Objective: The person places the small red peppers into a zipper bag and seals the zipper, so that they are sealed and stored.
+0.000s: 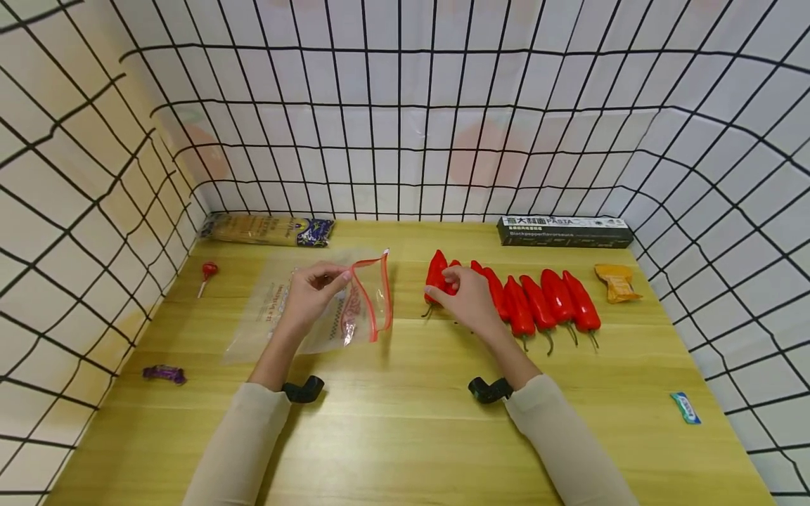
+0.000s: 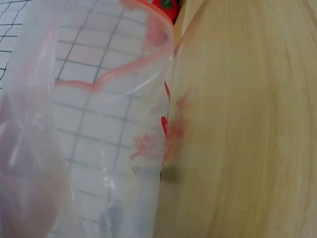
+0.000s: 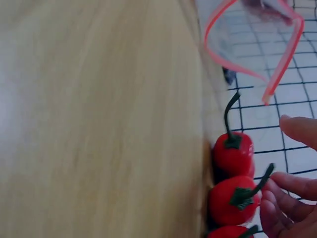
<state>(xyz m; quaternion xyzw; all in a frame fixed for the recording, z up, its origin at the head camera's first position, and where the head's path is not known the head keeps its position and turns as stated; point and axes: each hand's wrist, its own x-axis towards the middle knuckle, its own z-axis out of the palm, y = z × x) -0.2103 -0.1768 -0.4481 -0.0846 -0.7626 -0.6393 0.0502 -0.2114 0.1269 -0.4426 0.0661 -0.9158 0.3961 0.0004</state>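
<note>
With thumb and fingers my left hand (image 1: pixel 313 292) pinches the upper edge of a clear zip bag (image 1: pixel 278 320). The bag's red-rimmed mouth (image 1: pixel 387 302) gapes toward the right. In the left wrist view the see-through bag (image 2: pixel 114 114) fills much of the picture. My right hand (image 1: pixel 468 299) hovers over the left end of a row of red peppers (image 1: pixel 519 309). Its thumb and fingers are spread about the leftmost pepper (image 1: pixel 435 270). The right wrist view shows the thumb apart from that end pepper (image 3: pixel 234 154), and fingertips beside the second pepper (image 3: pixel 230 201).
Along the back lie a noodle packet (image 1: pixel 266 230) and a black pasta box (image 1: pixel 565 232). A lollipop (image 1: pixel 208 270) and a purple candy (image 1: pixel 164 374) are on the left. An orange packet (image 1: pixel 616 282) and a small blue-white packet (image 1: pixel 686 407) sit right. Black wire mesh (image 1: pixel 399 105) surrounds the table.
</note>
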